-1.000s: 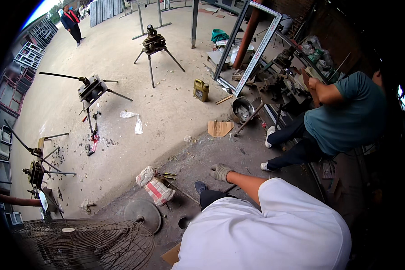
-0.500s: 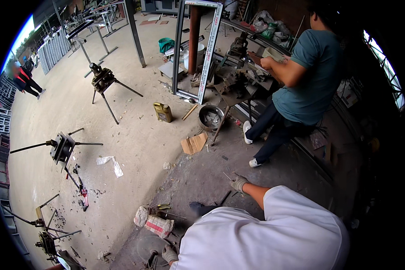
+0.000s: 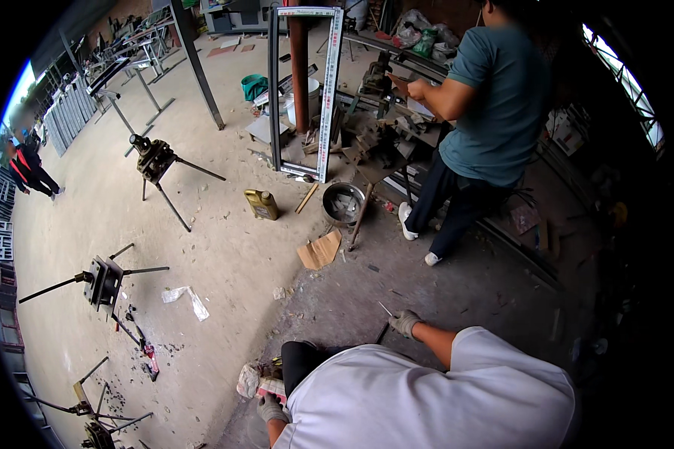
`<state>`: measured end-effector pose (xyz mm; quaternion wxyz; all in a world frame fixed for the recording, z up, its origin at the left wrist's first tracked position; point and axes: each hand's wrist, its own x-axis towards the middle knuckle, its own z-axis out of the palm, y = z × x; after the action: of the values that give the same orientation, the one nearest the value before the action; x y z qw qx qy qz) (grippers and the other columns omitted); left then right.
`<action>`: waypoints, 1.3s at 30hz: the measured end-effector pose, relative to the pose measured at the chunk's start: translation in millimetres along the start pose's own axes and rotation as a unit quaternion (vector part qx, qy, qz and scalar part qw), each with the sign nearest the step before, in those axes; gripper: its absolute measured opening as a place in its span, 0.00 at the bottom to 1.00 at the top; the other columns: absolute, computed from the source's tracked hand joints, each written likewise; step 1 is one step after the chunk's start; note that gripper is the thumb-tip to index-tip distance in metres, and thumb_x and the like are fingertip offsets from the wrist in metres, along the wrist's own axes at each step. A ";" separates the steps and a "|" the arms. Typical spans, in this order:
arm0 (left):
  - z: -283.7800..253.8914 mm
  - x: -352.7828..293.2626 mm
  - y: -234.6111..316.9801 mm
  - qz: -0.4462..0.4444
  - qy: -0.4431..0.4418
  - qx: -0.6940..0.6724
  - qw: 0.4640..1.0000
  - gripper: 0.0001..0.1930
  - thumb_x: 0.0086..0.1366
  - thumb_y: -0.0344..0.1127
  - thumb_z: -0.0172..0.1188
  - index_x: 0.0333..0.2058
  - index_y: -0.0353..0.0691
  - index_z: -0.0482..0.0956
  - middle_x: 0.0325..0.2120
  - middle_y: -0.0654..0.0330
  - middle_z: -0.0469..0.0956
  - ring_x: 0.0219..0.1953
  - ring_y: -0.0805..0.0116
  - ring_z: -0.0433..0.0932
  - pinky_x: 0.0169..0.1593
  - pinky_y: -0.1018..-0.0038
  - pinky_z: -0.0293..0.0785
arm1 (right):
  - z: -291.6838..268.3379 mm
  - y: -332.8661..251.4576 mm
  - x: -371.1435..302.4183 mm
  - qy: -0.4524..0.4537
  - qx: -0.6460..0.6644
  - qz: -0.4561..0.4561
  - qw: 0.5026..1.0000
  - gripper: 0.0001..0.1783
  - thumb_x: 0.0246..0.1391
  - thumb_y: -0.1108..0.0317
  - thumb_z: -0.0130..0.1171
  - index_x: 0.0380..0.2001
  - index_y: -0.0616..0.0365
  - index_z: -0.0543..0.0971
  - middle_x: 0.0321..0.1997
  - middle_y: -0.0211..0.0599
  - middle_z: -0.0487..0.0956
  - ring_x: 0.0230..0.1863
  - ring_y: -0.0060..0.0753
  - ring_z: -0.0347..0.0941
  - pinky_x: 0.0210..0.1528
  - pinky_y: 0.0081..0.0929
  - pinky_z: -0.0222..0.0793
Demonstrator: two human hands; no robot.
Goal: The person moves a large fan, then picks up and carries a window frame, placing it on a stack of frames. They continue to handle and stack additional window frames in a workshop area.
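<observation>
Nearest to me, below my view, the white shirt fills the lower edge. My left hand, gloved, is at the red-and-white bundle on the floor, beside a bent dark knee; I can't tell whether its fingers grip the bundle or only touch it. My right hand, also gloved, is closed around a thin rod, whose free end points up and left. A dark bar lies just beside that hand.

Further out I have a flattened piece of cardboard, then a round metal pot with pale pieces in it and a gold jug to its left. A co-worker in a teal shirt stands to the right. Beyond the pot an upright window frame stands by a reddish post. Far left, another person stands in dark clothes.
</observation>
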<state>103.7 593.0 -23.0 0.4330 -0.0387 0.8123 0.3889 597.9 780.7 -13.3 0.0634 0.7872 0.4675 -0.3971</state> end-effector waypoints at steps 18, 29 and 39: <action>38.2 160.6 214.0 -0.001 -0.143 0.151 0.978 0.13 0.64 0.44 0.55 0.41 0.41 0.74 0.28 0.59 0.80 0.23 0.68 0.78 0.22 0.71 0.69 | -57.5 -223.0 44.4 0.056 0.105 0.011 0.993 0.22 0.53 0.49 0.56 0.38 0.57 0.83 0.30 0.43 0.82 0.34 0.40 0.79 0.40 0.34 0.72; 155.2 114.4 393.8 0.163 -0.206 0.062 0.963 0.11 0.64 0.40 0.58 0.41 0.40 0.76 0.29 0.60 0.80 0.24 0.72 0.76 0.25 0.78 0.68 | -109.3 -274.9 20.0 0.103 0.108 -0.090 0.985 0.19 0.54 0.53 0.54 0.40 0.55 0.81 0.34 0.52 0.81 0.37 0.49 0.79 0.42 0.37 0.72; 237.3 -51.5 439.5 0.198 -0.452 0.061 0.867 0.19 0.67 0.47 0.58 0.43 0.33 0.78 0.33 0.54 0.82 0.33 0.65 0.81 0.40 0.72 0.78 | -167.0 -419.9 -10.8 -0.044 -0.021 -0.394 0.918 0.20 0.59 0.49 0.46 0.39 0.52 0.78 0.37 0.48 0.81 0.40 0.54 0.77 0.45 0.47 0.70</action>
<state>119.9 1042.0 201.2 0.6683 0.3297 0.5404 0.3907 359.5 1084.9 221.1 -0.0612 0.5194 0.7449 -0.4143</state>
